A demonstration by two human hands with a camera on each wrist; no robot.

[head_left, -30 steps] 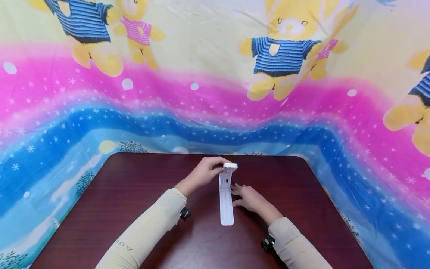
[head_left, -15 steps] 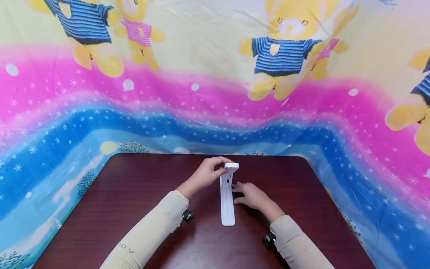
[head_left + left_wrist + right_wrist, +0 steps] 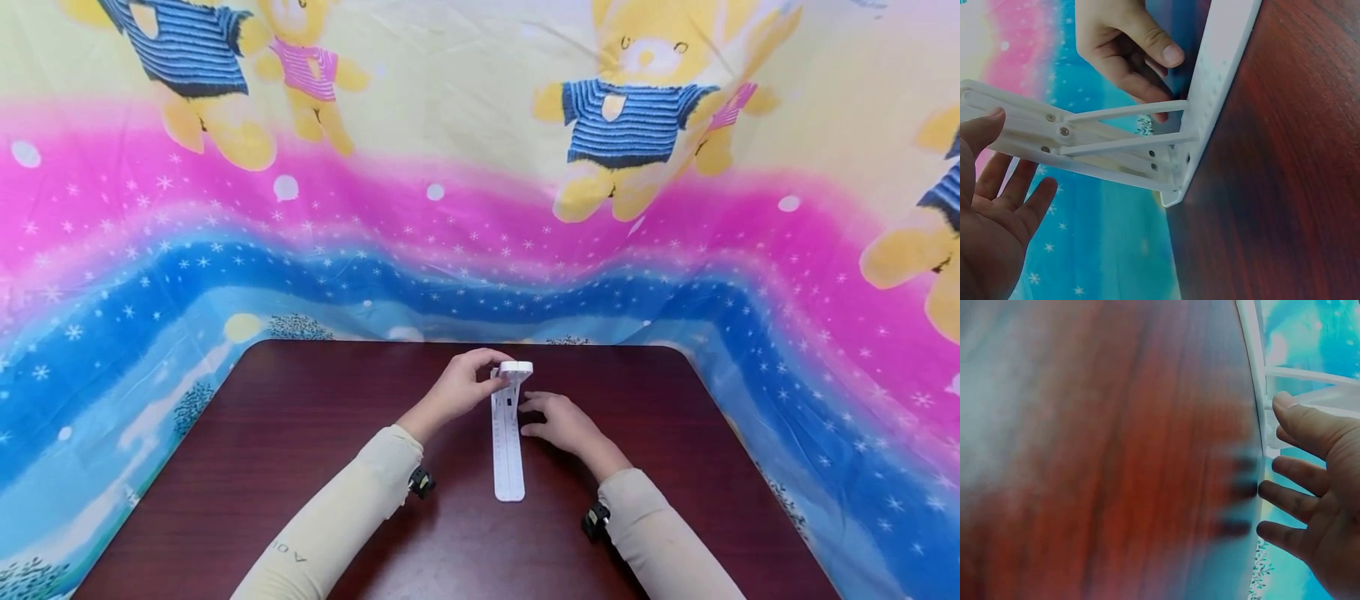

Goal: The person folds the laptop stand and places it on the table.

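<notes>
A white plastic folding stand (image 3: 509, 471) rests on the dark wood table, its long flat base pointing toward me. From the base's far end rises an upright panel (image 3: 1016, 119), braced by two thin struts (image 3: 1129, 145) in the left wrist view. My left hand (image 3: 459, 385) pinches the upright near its top, thumb on one face and fingers behind. My right hand (image 3: 564, 427) hovers just right of the base with fingers loosely spread. In the right wrist view, the right thumb (image 3: 1304, 422) overlaps the stand, and the other fingertips sit close above the table.
The brown table (image 3: 315, 417) has rounded far corners and a glossy surface. A curtain (image 3: 420, 275) printed with bears and snowflakes hangs around its back and sides. Black wrist cameras (image 3: 422, 482) sit by both sleeves.
My right hand has shifted slightly away from me alongside the base, its fingers drawing a little closer together. My left hand keeps its pinch on the upright, and the stand is nearly still.
</notes>
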